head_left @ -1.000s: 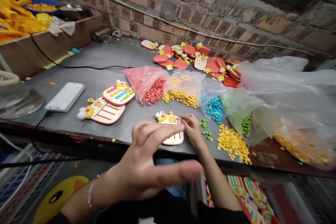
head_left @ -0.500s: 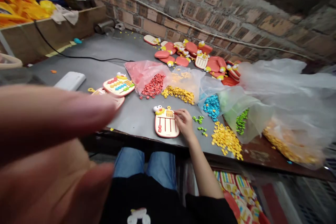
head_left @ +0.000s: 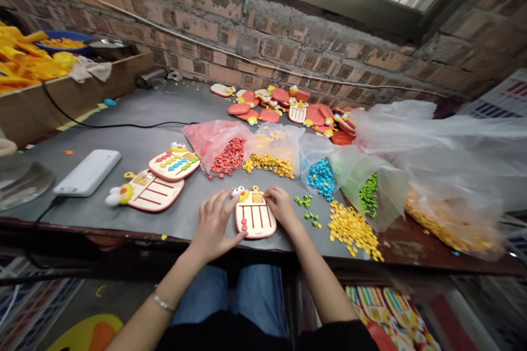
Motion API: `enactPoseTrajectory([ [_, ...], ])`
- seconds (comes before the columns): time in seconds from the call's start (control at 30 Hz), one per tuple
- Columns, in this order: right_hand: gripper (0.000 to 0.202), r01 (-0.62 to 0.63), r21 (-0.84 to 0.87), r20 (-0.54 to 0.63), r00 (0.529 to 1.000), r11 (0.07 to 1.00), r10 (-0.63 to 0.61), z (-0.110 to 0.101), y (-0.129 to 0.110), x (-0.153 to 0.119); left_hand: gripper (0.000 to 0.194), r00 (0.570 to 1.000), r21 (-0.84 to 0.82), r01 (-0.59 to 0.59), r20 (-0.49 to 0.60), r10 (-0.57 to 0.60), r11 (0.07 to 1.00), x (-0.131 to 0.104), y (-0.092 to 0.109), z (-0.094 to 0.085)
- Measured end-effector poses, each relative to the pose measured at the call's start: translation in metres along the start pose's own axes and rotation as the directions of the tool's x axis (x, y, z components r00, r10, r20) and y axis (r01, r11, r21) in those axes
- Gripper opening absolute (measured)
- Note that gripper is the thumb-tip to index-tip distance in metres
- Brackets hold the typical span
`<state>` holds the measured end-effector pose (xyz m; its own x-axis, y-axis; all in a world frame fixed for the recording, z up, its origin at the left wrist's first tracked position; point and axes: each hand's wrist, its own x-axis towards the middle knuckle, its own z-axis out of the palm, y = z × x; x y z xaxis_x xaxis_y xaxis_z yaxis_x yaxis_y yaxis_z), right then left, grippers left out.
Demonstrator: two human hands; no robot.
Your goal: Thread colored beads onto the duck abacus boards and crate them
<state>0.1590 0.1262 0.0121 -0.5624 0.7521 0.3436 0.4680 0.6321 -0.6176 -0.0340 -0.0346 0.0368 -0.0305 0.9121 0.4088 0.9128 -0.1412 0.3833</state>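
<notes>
A cream toy board (head_left: 255,220) with a red rim, a duck head and slots lies flat near the table's front edge. Two red beads (head_left: 244,225) sit in its leftmost slot. My left hand (head_left: 214,225) is beside the board's left edge, thumb and fingers spread apart. At the upper right corner, by the small orange panel, my right hand (head_left: 282,205) has its fingertips pinched together; whatever is between them is hidden. Just right of that hand lie loose green pieces (head_left: 304,201). Left of me, a board with coloured beads (head_left: 174,164) overlaps another bare slotted board (head_left: 154,193).
Open bags of red beads (head_left: 229,156), yellow beads (head_left: 269,164), blue beads (head_left: 321,176) and green pieces (head_left: 369,194) line the table. A yellow bead pile (head_left: 354,230) lies right. Red-backed boards (head_left: 280,96) are heaped by the wall. A white power bank (head_left: 88,173) rests left.
My left hand, large and blurred before the camera earlier, is now down beside the board. My right hand stays at the board's upper right. The camera view has shifted upward.
</notes>
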Motion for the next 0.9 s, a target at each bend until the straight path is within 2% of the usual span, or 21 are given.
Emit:
enactPoseTrajectory([
  [0.1, 0.013, 0.015, -0.015, 0.044, 0.999, 1.000, -0.015, -0.006, 0.000, -0.002, 0.100, 0.985, 0.030, 0.027, 0.170, -0.031, 0.999, 0.002, -0.007, 0.030],
  [0.2, 0.010, 0.037, 0.055, 0.137, 0.990, 0.998, -0.044, -0.016, -0.002, -0.010, 0.111, 0.971, 0.052, 0.072, 0.226, -0.082, 0.996, 0.001, -0.011, 0.041],
  [0.27, 0.008, 0.036, 0.119, 0.168, 0.984, 0.992, -0.056, -0.021, -0.004, -0.016, 0.112, 0.971, 0.047, 0.078, 0.223, -0.087, 0.996, 0.000, -0.011, 0.042],
  [0.4, 0.006, -0.005, 0.145, 0.131, 0.991, 0.989, -0.014, -0.019, -0.002, -0.017, 0.110, 0.972, 0.033, 0.094, 0.213, -0.098, 0.995, -0.001, -0.010, 0.037],
  [0.53, 0.034, -0.066, 0.263, 0.164, 0.986, 0.962, 0.023, -0.009, 0.003, -0.006, 0.109, 0.968, 0.015, 0.121, 0.221, -0.121, 0.993, 0.000, -0.010, 0.035],
  [0.6, 0.038, -0.072, 0.302, 0.180, 0.983, 0.951, 0.017, 0.000, 0.001, 0.001, 0.108, 0.966, 0.013, 0.128, 0.224, -0.127, 0.992, 0.000, -0.010, 0.035],
  [0.8, 0.032, 0.021, 0.286, 0.219, 0.972, 0.958, -0.086, 0.032, -0.029, 0.015, 0.105, 0.958, 0.027, 0.137, 0.248, -0.140, 0.990, 0.001, -0.009, 0.035],
  [0.9, 0.040, 0.018, 0.403, 0.341, 0.925, 0.915, -0.168, 0.030, -0.035, 0.017, 0.104, 0.954, 0.038, 0.143, 0.262, -0.148, 0.989, 0.001, -0.009, 0.034],
])
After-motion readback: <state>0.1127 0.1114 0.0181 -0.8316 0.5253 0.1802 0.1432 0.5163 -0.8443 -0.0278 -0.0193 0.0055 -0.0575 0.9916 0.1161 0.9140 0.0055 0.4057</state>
